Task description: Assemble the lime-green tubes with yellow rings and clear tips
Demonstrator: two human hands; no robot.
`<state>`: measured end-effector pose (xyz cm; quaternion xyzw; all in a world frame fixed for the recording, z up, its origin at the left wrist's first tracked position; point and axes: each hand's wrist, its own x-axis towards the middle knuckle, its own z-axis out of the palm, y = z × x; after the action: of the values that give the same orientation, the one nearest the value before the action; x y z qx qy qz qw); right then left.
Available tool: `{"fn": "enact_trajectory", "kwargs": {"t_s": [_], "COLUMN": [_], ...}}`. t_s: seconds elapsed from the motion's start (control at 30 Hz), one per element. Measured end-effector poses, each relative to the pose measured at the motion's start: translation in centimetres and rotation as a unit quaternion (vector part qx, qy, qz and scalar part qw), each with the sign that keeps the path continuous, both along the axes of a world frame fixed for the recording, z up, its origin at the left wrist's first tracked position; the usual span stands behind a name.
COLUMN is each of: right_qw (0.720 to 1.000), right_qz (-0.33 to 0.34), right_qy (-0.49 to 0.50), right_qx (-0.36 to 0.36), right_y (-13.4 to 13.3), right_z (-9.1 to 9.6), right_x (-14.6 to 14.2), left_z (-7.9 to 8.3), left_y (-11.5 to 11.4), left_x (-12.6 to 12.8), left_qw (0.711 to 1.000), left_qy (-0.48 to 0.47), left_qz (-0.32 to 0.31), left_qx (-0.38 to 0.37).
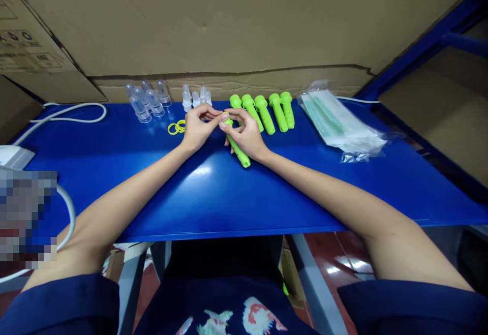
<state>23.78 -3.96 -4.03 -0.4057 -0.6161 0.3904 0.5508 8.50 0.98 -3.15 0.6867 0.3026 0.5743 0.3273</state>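
My right hand (246,132) is closed around a lime-green, flashlight-shaped plastic handle (241,156), its narrow end slanting down toward me. At the handle's top a bit of yellow shows, looking like a yellow ring (225,113). My left hand (200,125) pinches there with thumb and finger, touching the ring; the fingertips partly hide it. Beside my left hand lie several loose yellow rings (176,128). Behind my right hand, several more green handles (265,115) lie in a row.
Clear plastic caps (140,109) stand in a group at the back left, with smaller translucent pieces (186,98) near the middle. A plastic-wrapped packet (339,121) lies on the right of the blue table (183,198). White cables (72,114) run along the left; cardboard (229,25) walls the back.
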Motion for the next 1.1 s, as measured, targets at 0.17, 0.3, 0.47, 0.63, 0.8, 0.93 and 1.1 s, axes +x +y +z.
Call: {"fn": "enact_trajectory", "kwargs": {"t_s": [0.17,0.3,0.47,0.63,0.8,0.93,1.1], "right_qw": [1.0,1.0,0.999,0.999,0.999,0.999,0.998], "right_qz": [-0.018,-0.021,-0.026,-0.024,-0.027,-0.031,-0.04], "right_qy": [0.004,-0.006,-0.022,-0.022,-0.034,-0.034,-0.027], "right_qx": [-0.001,-0.011,-0.002,0.001,0.004,0.025,0.039], "right_y": [-0.3,-0.4,-0.4,-0.4,-0.2,0.2,0.3], "right_z": [0.3,0.3,0.2,0.2,0.0,-0.2,-0.1], "right_x": [-0.2,-0.3,-0.2,-0.1,0.0,0.2,0.2], "left_z": [-0.2,-0.3,-0.3,-0.3,-0.1,-0.3,-0.3], "left_y": [0.1,0.2,0.2,0.1,-0.3,-0.7,-0.9], "left_x": [0.0,0.0,0.0,0.0,0.0,0.2,0.3], "left_qw": [1.0,0.999,0.999,0.999,0.998,0.998,0.996], "left_qy": [0.002,0.0,0.004,0.003,0.03,0.056,0.084], "left_qz": [0.008,0.024,0.028,0.033,0.044,0.013,-0.04], "left_qx": [0.011,0.023,0.036,0.037,0.02,0.001,-0.003]}}
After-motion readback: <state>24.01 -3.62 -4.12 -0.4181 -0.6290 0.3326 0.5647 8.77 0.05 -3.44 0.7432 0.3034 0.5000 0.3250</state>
